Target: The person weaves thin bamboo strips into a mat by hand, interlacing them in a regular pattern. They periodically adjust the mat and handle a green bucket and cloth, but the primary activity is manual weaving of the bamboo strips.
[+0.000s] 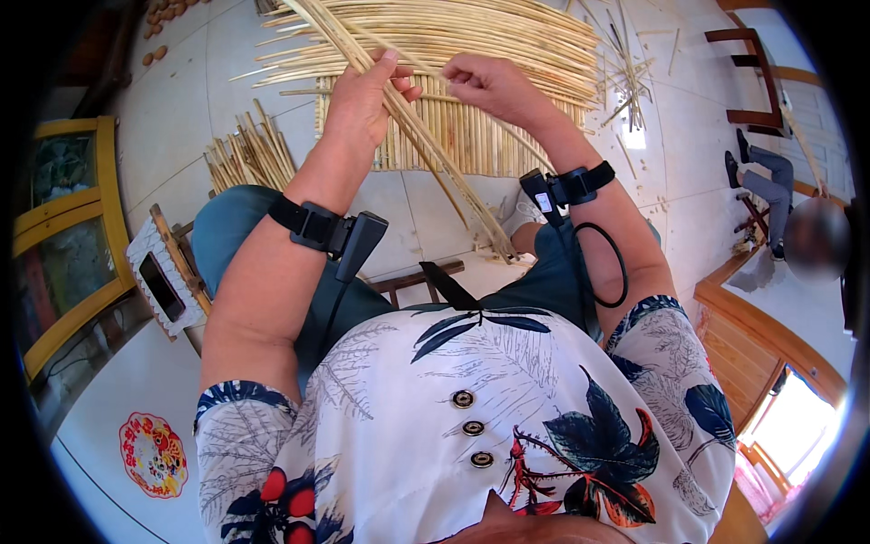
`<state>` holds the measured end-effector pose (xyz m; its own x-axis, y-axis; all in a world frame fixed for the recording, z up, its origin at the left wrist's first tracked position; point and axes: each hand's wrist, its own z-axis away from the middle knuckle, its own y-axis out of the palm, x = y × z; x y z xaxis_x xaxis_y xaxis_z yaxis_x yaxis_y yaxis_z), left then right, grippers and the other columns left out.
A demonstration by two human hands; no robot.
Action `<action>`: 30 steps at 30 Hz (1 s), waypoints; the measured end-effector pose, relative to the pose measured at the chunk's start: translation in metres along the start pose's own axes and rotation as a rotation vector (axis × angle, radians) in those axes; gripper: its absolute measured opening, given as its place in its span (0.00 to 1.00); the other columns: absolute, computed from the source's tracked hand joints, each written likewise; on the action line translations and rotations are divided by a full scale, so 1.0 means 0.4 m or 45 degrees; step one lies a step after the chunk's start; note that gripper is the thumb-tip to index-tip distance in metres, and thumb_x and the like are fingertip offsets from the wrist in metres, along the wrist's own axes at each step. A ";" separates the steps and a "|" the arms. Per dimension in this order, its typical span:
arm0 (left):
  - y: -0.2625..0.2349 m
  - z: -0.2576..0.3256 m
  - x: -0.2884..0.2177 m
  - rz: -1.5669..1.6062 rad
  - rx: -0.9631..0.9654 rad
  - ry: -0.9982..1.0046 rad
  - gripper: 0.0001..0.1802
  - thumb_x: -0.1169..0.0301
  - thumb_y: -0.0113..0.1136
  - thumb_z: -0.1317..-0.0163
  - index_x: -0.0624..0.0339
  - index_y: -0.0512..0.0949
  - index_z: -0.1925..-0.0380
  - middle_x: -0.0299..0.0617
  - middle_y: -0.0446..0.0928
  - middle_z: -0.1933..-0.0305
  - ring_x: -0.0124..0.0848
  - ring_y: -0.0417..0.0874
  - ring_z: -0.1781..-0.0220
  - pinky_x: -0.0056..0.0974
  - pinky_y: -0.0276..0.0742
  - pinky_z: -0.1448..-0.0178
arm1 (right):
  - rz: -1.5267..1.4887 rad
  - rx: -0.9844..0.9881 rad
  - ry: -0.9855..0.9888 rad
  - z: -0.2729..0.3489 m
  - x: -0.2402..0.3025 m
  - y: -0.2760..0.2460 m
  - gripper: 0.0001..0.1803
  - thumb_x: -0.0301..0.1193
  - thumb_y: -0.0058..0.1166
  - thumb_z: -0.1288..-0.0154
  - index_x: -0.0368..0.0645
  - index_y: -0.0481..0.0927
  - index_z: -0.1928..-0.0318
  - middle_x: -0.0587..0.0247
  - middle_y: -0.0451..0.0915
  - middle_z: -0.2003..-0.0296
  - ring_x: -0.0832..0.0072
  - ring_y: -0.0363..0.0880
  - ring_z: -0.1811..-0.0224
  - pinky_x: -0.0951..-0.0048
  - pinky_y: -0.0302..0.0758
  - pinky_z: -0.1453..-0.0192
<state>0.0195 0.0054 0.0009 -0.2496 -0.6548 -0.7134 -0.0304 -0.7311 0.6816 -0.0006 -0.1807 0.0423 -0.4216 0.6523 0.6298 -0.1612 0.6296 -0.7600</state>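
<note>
My left hand (362, 95) is closed around a bundle of long, pale straw-coloured stalks (450, 175). The bundle slants from the top of the view down toward my right foot. To its right, my right hand (497, 86) has its fingers curled in a pinch on a thin stalk (526, 145) that crosses at a slant. Beneath both hands, many long loose stalks (507, 36) lie side by side across a mat of shorter stalks (489, 150) set edge to edge. My right fingertips are partly hidden.
A pile of short cut stalks (249, 150) lies left of the mat; scattered thin pieces (627, 82) lie to its right on the tiled floor. A small stool (168, 276) holds a phone (163, 285). Another person (768, 181) sits at the far right.
</note>
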 end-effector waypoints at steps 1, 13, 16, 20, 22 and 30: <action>0.001 0.000 0.001 -0.011 0.015 -0.009 0.11 0.69 0.54 0.41 0.66 0.71 0.64 0.47 0.75 0.72 0.26 0.73 0.75 0.35 0.80 0.67 | -0.014 0.020 -0.007 -0.002 0.000 0.015 0.09 0.30 0.52 0.41 0.41 0.75 0.62 0.69 0.72 0.77 0.83 0.68 0.75 0.80 0.68 0.70; -0.012 0.009 -0.008 -0.254 -0.119 -0.077 0.11 0.64 0.48 0.37 0.61 0.71 0.68 0.45 0.76 0.72 0.26 0.72 0.73 0.33 0.78 0.69 | 0.908 0.096 0.176 0.039 -0.162 0.055 0.13 0.32 0.57 0.50 0.44 0.71 0.64 0.56 0.73 0.63 0.58 0.75 0.61 0.61 0.72 0.61; -0.008 0.008 -0.007 -0.297 -0.126 -0.090 0.12 0.62 0.48 0.36 0.60 0.71 0.69 0.44 0.76 0.72 0.27 0.72 0.73 0.35 0.77 0.69 | 0.831 -0.056 0.276 0.036 -0.181 0.062 0.12 0.33 0.57 0.50 0.45 0.71 0.65 0.56 0.73 0.64 0.58 0.75 0.62 0.61 0.72 0.62; -0.006 0.010 -0.009 -0.291 -0.154 -0.103 0.12 0.62 0.48 0.36 0.59 0.70 0.70 0.44 0.75 0.72 0.29 0.73 0.71 0.37 0.78 0.68 | 0.892 -0.028 0.247 0.036 -0.178 0.049 0.12 0.34 0.55 0.48 0.43 0.70 0.65 0.56 0.73 0.66 0.58 0.74 0.63 0.61 0.72 0.62; -0.008 0.009 -0.010 -0.260 -0.149 -0.107 0.12 0.62 0.47 0.36 0.60 0.70 0.70 0.45 0.75 0.71 0.31 0.74 0.70 0.38 0.79 0.66 | 0.927 0.039 0.242 0.032 -0.171 0.044 0.13 0.34 0.54 0.47 0.42 0.70 0.64 0.56 0.73 0.66 0.58 0.74 0.63 0.61 0.72 0.62; 0.000 0.007 -0.012 -0.201 -0.061 -0.115 0.12 0.64 0.46 0.36 0.63 0.69 0.66 0.48 0.75 0.69 0.33 0.75 0.69 0.41 0.80 0.63 | 0.805 0.127 0.122 0.023 -0.133 0.029 0.11 0.35 0.51 0.43 0.39 0.70 0.66 0.53 0.74 0.69 0.58 0.75 0.66 0.62 0.73 0.62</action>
<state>0.0181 0.0089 0.0047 -0.3314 -0.5130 -0.7919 -0.0305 -0.8330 0.5524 0.0119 -0.2119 -0.0016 -0.3816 0.9221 0.0639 0.0080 0.0725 -0.9973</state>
